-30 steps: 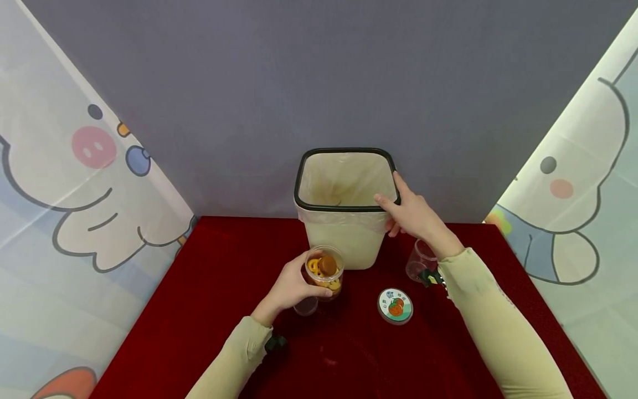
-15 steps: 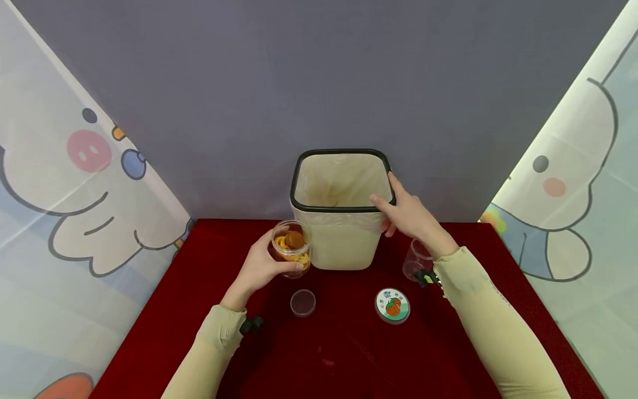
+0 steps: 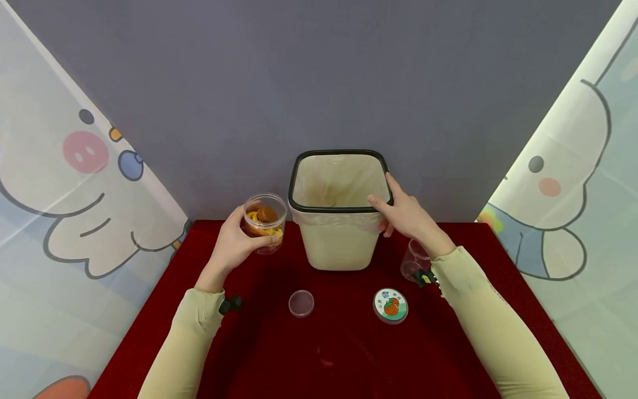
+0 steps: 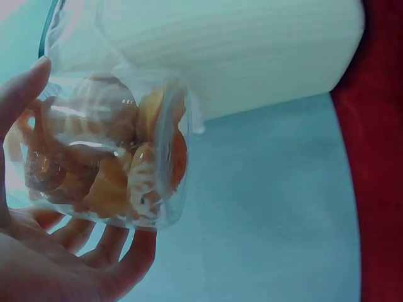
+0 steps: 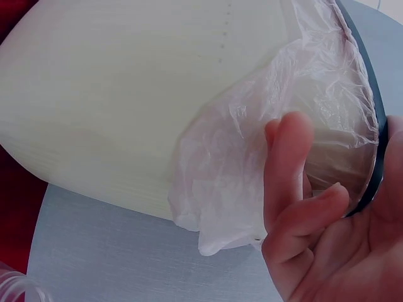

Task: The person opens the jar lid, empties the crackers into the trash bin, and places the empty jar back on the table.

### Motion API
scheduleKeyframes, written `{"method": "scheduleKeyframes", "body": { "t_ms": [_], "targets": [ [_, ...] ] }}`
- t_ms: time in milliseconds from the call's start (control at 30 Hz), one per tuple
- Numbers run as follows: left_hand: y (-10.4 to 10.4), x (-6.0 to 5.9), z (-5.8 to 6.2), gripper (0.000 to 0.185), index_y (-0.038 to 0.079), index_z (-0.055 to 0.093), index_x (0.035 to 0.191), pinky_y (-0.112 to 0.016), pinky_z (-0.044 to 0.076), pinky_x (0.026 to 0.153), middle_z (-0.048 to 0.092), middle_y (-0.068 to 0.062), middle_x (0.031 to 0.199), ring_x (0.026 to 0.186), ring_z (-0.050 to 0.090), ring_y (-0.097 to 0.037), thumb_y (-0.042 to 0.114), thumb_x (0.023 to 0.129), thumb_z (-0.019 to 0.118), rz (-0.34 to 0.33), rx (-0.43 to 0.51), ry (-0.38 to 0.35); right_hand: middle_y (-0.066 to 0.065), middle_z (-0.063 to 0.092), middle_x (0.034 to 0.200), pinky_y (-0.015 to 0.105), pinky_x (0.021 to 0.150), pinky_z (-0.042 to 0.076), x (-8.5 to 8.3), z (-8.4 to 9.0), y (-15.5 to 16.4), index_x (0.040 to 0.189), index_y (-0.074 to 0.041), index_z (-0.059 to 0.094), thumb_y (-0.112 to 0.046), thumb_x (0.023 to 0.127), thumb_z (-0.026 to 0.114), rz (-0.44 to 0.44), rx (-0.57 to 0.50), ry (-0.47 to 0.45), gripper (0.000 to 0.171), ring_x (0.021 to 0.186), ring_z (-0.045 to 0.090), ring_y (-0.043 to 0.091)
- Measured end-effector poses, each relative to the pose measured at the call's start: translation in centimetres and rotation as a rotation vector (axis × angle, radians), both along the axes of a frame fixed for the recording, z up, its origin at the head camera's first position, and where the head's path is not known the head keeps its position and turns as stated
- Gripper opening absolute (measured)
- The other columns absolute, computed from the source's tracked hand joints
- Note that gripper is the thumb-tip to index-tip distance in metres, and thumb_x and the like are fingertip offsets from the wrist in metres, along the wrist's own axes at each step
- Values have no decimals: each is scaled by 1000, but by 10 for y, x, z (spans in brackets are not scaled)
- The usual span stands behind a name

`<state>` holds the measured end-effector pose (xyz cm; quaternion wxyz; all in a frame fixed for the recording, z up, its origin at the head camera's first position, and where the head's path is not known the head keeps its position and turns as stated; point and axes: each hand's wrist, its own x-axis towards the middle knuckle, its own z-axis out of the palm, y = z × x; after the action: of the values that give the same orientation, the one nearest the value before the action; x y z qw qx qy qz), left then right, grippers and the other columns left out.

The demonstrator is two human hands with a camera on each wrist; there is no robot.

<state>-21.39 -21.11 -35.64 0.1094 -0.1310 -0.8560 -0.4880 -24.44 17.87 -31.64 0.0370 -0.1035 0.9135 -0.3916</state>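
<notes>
My left hand grips a clear open jar holding orange and brown snack pieces, raised above the red table to the left of the bin. In the left wrist view the jar lies in my fingers beside the bin's wall. The cream bin has a black rim and a plastic liner. My right hand holds the bin's right front corner, thumb on the rim. In the right wrist view my fingers press the liner against the bin's side.
On the red table lie a small clear lid and a round lid with an orange fruit label. An empty clear jar stands behind my right wrist. A grey wall and cartoon curtains enclose the table.
My left hand has lifted the snack jar up and to the left, from in front of the bin to rim height beside it, uncovering the small clear lid. The right hand stays on the bin.
</notes>
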Motion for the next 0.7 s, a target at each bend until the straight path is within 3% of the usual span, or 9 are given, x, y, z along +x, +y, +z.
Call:
{"method": "scheduleKeyframes", "body": {
  "t_ms": [200,500,700],
  "targets": [
    [-2,-13,23,86,18,49,143,-48,46,95,51,-6,128,112,52,-25,35,70,92,52,-47,70,13,70,71,51,96,46,0,0,-1,160,-24,-9,-73,92,45,-4,-2,8,99,56,67,23],
    [-1,-31,49,84,18,53,140,-49,46,92,52,-5,120,112,47,-25,38,68,93,47,-116,163,17,70,74,50,94,47,-1,-1,-1,160,-24,-9,-67,96,46,-12,-4,14,95,56,67,23],
    [1,-40,63,89,14,50,143,-51,42,93,52,-8,123,114,43,-29,44,68,91,66,-220,221,13,70,72,51,95,46,-1,-2,-2,160,-25,-10,-74,92,44,-8,-4,9,100,57,67,23]
  ]
}}
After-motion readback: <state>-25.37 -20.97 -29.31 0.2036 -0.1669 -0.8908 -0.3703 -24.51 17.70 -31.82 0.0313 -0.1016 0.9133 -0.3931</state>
